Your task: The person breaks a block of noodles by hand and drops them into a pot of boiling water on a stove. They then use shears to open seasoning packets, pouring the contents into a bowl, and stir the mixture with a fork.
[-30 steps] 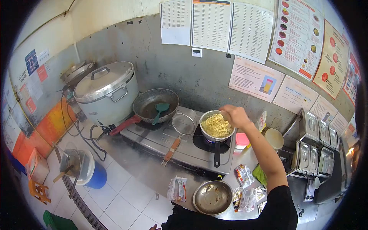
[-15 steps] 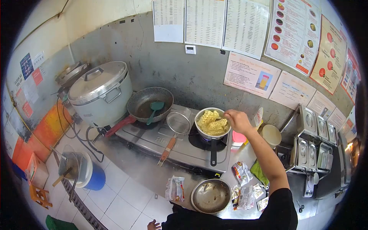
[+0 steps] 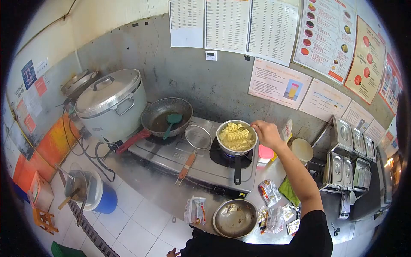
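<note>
Right hand [image 3: 267, 134] over saucepan [image 3: 237, 150] rim, grip pinching thin utensil [image 3: 245, 127], its far end in noodles [image 3: 236, 136]. Noodles inside saucepan, on stove's [image 3: 192, 159] right burner, blue flame under. Strainer [image 3: 198, 137] on stove, left of saucepan. Metal bowl [image 3: 235, 218] on surface [image 3: 167, 188], near torn packets [image 3: 274, 220]. Left hand [image 3: 173, 253] at bottom edge, mostly cut off, grip can't tell.

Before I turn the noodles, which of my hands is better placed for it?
Probably the right hand: it is at the pot, holding a thin utensil whose end reaches the noodles. The left hand is at the picture's bottom edge, away from the stove.
</note>
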`<control>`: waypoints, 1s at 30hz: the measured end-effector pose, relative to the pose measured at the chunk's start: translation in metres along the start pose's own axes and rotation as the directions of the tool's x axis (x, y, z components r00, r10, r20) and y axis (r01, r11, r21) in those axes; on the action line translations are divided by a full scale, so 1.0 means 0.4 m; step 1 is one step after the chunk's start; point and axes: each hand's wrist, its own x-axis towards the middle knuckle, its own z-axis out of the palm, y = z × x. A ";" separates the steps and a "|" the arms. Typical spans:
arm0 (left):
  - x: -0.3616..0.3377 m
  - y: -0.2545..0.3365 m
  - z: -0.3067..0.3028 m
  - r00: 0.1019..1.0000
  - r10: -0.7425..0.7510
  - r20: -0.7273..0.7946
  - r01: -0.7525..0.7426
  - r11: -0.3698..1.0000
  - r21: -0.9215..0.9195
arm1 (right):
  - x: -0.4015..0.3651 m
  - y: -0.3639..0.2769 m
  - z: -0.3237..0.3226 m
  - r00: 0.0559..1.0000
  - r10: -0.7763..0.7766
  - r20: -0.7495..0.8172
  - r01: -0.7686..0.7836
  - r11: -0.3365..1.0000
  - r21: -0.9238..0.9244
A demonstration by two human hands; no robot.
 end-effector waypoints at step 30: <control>0.010 0.034 0.011 0.998 -0.030 0.050 0.030 1.000 0.002 | -0.079 -0.001 -0.007 0.981 -0.155 0.114 0.152 0.988 0.034</control>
